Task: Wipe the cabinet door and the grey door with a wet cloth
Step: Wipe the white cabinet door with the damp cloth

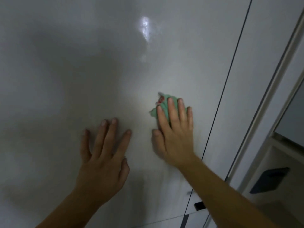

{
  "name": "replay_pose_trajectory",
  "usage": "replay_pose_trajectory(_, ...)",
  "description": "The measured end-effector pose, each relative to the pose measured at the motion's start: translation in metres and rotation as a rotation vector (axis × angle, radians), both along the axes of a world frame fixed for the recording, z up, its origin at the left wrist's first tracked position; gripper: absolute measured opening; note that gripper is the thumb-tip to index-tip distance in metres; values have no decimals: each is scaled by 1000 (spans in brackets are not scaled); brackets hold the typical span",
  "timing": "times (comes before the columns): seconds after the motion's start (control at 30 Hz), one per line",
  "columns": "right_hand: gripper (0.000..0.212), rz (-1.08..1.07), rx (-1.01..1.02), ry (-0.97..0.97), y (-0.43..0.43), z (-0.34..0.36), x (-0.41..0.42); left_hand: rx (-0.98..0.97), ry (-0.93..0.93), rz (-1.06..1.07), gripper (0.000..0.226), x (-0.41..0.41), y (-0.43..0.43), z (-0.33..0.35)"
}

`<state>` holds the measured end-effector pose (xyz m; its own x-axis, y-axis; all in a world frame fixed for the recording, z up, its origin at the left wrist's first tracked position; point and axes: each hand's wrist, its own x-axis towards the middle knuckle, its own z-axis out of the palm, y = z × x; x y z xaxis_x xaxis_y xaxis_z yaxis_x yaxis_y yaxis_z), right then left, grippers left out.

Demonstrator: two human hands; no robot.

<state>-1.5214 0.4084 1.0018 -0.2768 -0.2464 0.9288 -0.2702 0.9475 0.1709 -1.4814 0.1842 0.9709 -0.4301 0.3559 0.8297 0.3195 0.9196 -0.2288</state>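
**Pressing a green cloth flat against the glossy door**

Pale and shiny, the glossy door [98, 63] fills most of the view; in the dim light it is hard to say whether it is the cabinet door or the grey one. The right hand [176, 137] lies flat on it with straight, slightly spread fingers, pinning a crumpled green cloth [164, 102] to the panel. The cloth pokes out above and to the left of the fingertips and shows a small reddish patch at its upper edge. The left hand [103, 162] is just beside the right and a little lower, laid wide on the bare door with fingers fanned, holding nothing.

A bright reflection [144, 28] sits on the door high above the cloth. Right of the right hand runs a thin dark seam [229, 71], with a neighbouring panel [263, 30] beyond it. A dark handle [269, 180] shows at the lower right.
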Motion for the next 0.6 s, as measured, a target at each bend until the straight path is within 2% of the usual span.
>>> replay_pose_trajectory(0.07, 61, -69, -97, 6, 17, 16, 0, -2, -8, -18, 74, -3, -4, -3)
replay_pose_trajectory(0.17, 64, -84, -485, 36, 9, 53, -4, 20, -19, -45, 73, -6, -4, -4)
replay_pose_trajectory(0.2, 65, -75, -527, 41, -5, 58, -4, 24, -20, -53, 74, -7, -4, -5)
replay_pose_trajectory(0.23, 66, -64, -472, 40, -19, 58, -3, 26, -20, -60, 75, -9, -4, -5)
replay_pose_trajectory(0.33, 63, 11, -25, -15, -42, 25, 2, 21, -15, -75, 79, -11, -6, -6)
replay_pose_trajectory(0.4, 60, 28, 126, -23, -31, 17, 5, 12, -15, -79, 80, -11, -7, -7)
replay_pose_trajectory(0.47, 60, 3, 96, -16, -20, 34, 3, 9, -10, -86, 80, -12, -8, -8)
replay_pose_trajectory(0.6, 62, -25, -235, 66, -23, 106, -5, 15, 45, -106, 77, -18, -6, -12)
